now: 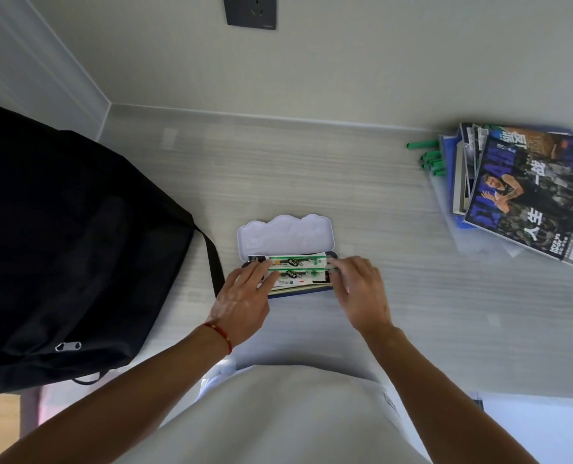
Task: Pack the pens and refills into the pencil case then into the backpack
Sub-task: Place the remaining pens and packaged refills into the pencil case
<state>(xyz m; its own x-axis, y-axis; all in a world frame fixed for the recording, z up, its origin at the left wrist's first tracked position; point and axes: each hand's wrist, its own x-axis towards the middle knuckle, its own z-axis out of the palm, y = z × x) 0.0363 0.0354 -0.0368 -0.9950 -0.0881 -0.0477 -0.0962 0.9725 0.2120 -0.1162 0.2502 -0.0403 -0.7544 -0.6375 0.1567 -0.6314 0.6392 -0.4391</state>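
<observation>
A pencil case [285,236] lies open in the middle of the desk, its pale lid tipped back toward the wall. Two white-and-green refill packs [295,262] lie side by side across its dark tray. My left hand [241,299] rests its fingers on the left end of the packs. My right hand [358,289] touches their right end with its fingertips. A black backpack [67,249] lies flat at the left, its zipper pull near the front edge. Several green pens [429,155] lie at the far right beside the magazines.
A stack of magazines [526,192] sits at the back right on a clear plastic sleeve. A dark wall socket [250,11] is on the wall above. The desk's front edge runs just below my wrists.
</observation>
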